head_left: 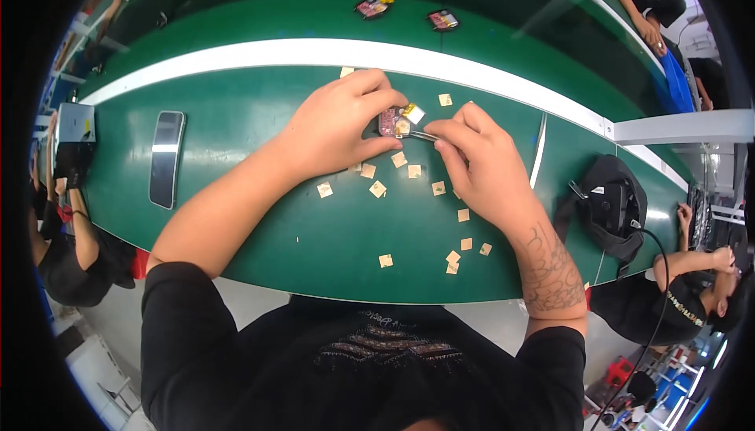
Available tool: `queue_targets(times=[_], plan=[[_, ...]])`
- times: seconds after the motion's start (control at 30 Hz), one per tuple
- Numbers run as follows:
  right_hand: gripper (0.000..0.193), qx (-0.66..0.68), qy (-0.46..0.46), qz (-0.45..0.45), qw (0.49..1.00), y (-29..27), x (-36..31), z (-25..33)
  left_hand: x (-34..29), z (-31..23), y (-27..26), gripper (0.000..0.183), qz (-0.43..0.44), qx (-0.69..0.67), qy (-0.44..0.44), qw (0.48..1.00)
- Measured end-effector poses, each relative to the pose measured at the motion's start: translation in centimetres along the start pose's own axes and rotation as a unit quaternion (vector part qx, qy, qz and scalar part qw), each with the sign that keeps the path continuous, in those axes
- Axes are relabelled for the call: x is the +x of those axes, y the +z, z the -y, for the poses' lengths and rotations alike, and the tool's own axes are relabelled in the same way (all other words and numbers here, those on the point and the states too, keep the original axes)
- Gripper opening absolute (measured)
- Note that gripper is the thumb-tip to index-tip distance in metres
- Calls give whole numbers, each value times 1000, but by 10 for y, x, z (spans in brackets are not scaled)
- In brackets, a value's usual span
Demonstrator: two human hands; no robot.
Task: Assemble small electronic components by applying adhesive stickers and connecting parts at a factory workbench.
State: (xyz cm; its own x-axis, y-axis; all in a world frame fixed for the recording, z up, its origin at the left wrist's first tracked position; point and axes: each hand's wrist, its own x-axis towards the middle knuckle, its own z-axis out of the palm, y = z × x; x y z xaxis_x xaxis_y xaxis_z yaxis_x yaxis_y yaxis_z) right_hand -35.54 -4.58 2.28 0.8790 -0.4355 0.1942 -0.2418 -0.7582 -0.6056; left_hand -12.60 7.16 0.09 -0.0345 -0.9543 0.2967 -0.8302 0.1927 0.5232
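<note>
My left hand [340,126] pinches a small pink circuit part [390,123] with a yellow and white end, held just above the green work surface [259,195]. My right hand [480,162] grips thin metal tweezers [422,135], and their tip touches the part's right side. Several small tan paper squares [378,189] lie scattered on the surface under and to the right of both hands.
A dark phone [166,157] lies flat to the left. A black pouch with a cable [612,209] sits at the right. Two more small pink parts [373,6] rest on the far belt beyond a white strip [314,53]. Other people sit left and right.
</note>
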Motion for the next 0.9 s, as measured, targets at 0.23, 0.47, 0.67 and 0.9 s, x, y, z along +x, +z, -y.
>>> queue_targets(times=[0.23,0.47,0.67,0.9], plan=[[19,-128,-8,13,992,17,-2,11,-13,-7,3,55,-32,40,47,998],[20,-202,-32,-3,979,20,-4,19,-15,-14,6,54,-13,32,17,999],[19,-186,-10,-10,983,14,-6,17,-14,-16,7,52,3,14,-14,1000],[14,-167,-2,-8,986,24,-1,16,-14,-15,8,51,-8,26,1,1000]])
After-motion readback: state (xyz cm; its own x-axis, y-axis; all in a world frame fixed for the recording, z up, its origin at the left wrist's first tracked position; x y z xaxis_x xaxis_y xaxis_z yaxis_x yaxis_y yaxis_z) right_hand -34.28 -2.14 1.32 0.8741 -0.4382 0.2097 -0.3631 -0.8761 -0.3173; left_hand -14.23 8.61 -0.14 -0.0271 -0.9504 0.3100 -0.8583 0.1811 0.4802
